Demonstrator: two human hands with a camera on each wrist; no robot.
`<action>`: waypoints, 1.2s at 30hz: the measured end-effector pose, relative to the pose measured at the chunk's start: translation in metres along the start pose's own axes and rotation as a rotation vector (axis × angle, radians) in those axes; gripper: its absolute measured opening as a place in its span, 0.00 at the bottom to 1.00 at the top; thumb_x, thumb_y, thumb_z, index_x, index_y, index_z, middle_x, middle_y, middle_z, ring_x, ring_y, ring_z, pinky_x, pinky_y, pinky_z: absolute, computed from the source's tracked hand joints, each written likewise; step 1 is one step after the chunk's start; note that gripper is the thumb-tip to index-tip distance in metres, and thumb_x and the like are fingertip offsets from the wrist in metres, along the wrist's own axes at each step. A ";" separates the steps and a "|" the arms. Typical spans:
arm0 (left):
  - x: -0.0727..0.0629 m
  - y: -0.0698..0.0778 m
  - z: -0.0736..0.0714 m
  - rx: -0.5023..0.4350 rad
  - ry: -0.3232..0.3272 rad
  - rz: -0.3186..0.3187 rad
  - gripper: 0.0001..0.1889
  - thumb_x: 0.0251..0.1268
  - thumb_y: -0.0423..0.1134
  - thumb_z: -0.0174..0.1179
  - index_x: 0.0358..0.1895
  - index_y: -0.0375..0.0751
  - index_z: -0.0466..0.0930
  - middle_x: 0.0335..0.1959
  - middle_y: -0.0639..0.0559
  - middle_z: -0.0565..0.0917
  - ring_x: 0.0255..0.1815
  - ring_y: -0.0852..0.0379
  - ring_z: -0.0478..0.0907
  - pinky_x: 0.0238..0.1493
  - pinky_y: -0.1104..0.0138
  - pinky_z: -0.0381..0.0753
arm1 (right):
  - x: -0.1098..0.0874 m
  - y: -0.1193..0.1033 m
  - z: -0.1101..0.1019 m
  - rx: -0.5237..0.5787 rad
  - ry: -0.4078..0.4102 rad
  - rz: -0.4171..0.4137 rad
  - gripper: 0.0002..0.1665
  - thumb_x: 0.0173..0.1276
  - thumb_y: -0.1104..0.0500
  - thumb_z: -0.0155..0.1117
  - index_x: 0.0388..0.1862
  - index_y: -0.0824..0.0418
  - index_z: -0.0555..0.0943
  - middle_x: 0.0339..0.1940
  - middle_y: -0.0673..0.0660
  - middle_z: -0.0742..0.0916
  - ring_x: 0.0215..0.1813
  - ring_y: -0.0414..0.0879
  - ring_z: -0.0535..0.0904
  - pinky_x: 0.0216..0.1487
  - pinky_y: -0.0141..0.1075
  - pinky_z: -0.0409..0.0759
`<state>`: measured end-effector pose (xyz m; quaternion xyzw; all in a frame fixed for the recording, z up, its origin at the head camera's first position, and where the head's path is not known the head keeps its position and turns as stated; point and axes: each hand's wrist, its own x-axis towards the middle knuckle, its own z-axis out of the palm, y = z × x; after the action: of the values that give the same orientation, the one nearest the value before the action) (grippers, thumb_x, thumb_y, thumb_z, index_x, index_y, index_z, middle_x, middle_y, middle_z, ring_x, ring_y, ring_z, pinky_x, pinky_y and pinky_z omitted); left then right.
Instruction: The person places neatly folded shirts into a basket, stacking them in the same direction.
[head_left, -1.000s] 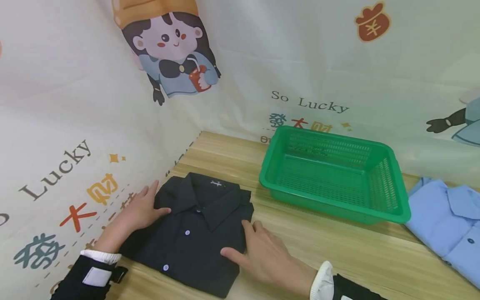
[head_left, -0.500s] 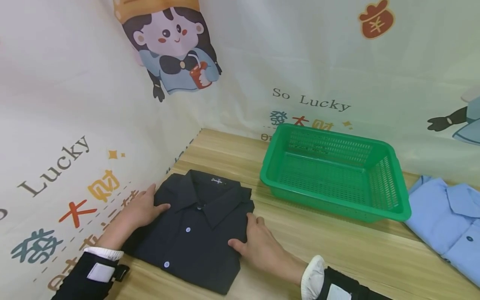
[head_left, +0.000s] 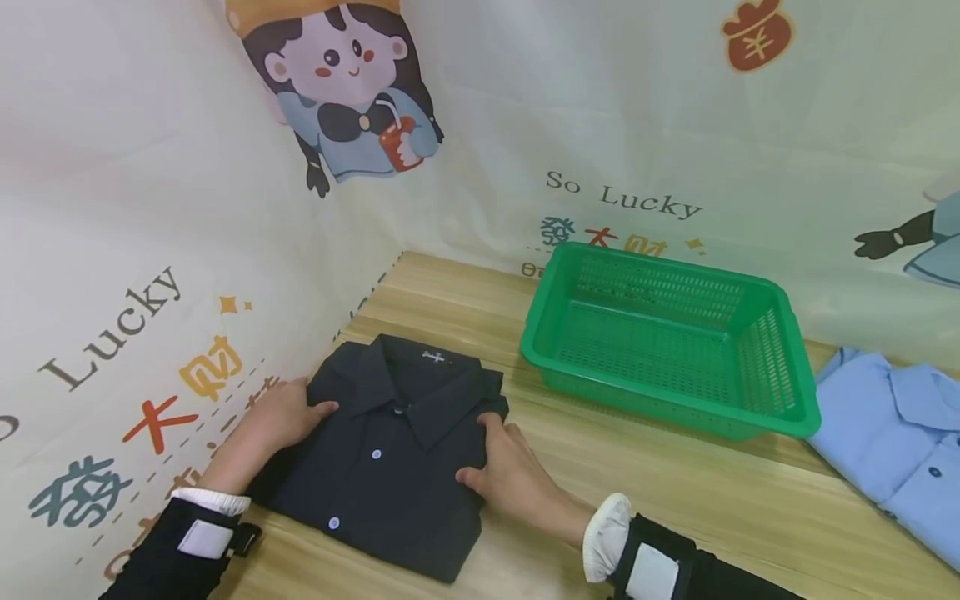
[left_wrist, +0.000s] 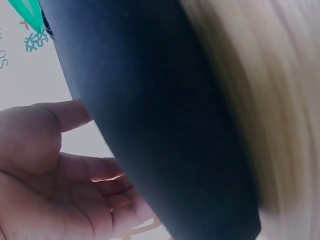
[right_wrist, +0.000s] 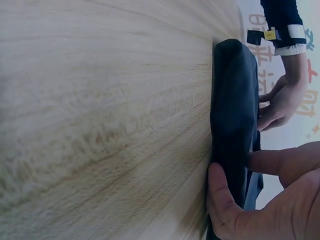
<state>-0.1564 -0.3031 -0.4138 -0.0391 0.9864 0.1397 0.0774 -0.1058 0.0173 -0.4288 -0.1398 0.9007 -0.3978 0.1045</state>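
A folded black button-up shirt point(head_left: 420, 467) lies collar-away on the wooden table, pale buttons down its front. At its left edge my left hand point(head_left: 283, 414) holds the side, thumb on top and fingers tucked out of sight beneath. The left wrist view shows that hand's fingers point(left_wrist: 102, 168) running behind the dark cloth. My right hand point(head_left: 525, 479) grips the opposite edge below the collar. In the right wrist view its thumb point(right_wrist: 267, 162) presses on top while the fingers point(right_wrist: 220, 187) sit low against the shirt's side, by the tabletop.
Behind and right of the black shirt stands a green perforated plastic basket point(head_left: 667, 333) with nothing in it. A folded light blue shirt point(head_left: 892, 442) lies at the far right, close to the basket. Printed white cloth point(head_left: 480, 150) hangs along the back and left of the table point(head_left: 600, 475).
My right hand has moved slightly away from me along the shirt's edge. The left hand's fingers, earlier spread along the side, have slipped under the cloth. The shirt stays in place.
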 end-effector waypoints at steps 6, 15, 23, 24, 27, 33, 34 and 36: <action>0.003 0.002 -0.001 0.015 0.006 -0.010 0.33 0.72 0.46 0.64 0.54 0.08 0.73 0.53 0.15 0.77 0.52 0.23 0.78 0.53 0.39 0.78 | 0.005 0.000 -0.001 -0.024 0.016 -0.036 0.31 0.57 0.63 0.82 0.57 0.67 0.77 0.47 0.65 0.82 0.52 0.57 0.77 0.55 0.51 0.79; 0.002 0.000 -0.001 -0.020 0.023 -0.032 0.30 0.71 0.43 0.64 0.51 0.10 0.74 0.50 0.16 0.79 0.47 0.25 0.80 0.49 0.40 0.79 | 0.010 0.001 0.004 0.008 0.031 -0.026 0.27 0.53 0.66 0.82 0.50 0.65 0.78 0.42 0.60 0.85 0.49 0.55 0.78 0.53 0.49 0.79; 0.004 0.003 0.002 -0.085 0.005 -0.021 0.30 0.72 0.38 0.64 0.60 0.10 0.69 0.58 0.14 0.74 0.57 0.21 0.76 0.58 0.37 0.76 | 0.013 0.001 0.005 0.189 0.037 0.072 0.27 0.57 0.69 0.79 0.53 0.64 0.75 0.45 0.65 0.84 0.32 0.47 0.81 0.34 0.39 0.82; 0.004 0.003 0.002 -0.085 0.002 -0.018 0.30 0.71 0.38 0.64 0.59 0.09 0.70 0.57 0.14 0.75 0.56 0.22 0.76 0.57 0.37 0.76 | 0.013 0.001 0.005 0.223 0.040 0.084 0.27 0.58 0.69 0.78 0.53 0.64 0.75 0.47 0.67 0.84 0.28 0.46 0.82 0.30 0.38 0.83; 0.004 0.004 0.003 -0.068 -0.005 -0.012 0.29 0.71 0.39 0.64 0.55 0.08 0.71 0.53 0.14 0.77 0.51 0.24 0.79 0.53 0.39 0.78 | 0.014 0.001 0.007 0.310 0.039 0.112 0.25 0.60 0.70 0.76 0.52 0.65 0.75 0.49 0.70 0.81 0.17 0.46 0.80 0.19 0.37 0.82; 0.003 0.005 0.003 -0.041 0.011 0.026 0.25 0.73 0.39 0.61 0.48 0.09 0.75 0.47 0.16 0.80 0.43 0.29 0.82 0.46 0.41 0.80 | 0.015 0.005 0.009 0.347 0.041 0.122 0.22 0.61 0.71 0.75 0.49 0.64 0.74 0.40 0.64 0.80 0.16 0.43 0.75 0.15 0.34 0.77; 0.003 0.005 0.003 -0.039 0.013 0.036 0.24 0.74 0.38 0.60 0.48 0.09 0.75 0.46 0.16 0.80 0.43 0.29 0.82 0.46 0.41 0.80 | 0.014 0.006 0.009 0.341 0.039 0.122 0.22 0.61 0.71 0.75 0.48 0.64 0.73 0.38 0.63 0.80 0.16 0.43 0.74 0.15 0.33 0.76; 0.001 0.005 0.002 -0.041 0.005 0.049 0.23 0.75 0.37 0.57 0.48 0.09 0.75 0.45 0.17 0.80 0.42 0.31 0.82 0.45 0.42 0.80 | 0.013 0.008 0.008 0.331 0.033 0.124 0.21 0.61 0.71 0.75 0.47 0.64 0.74 0.36 0.62 0.80 0.15 0.42 0.73 0.14 0.32 0.75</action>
<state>-0.1579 -0.2977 -0.4150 -0.0170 0.9842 0.1615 0.0706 -0.1174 0.0128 -0.4411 -0.0582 0.8314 -0.5357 0.1356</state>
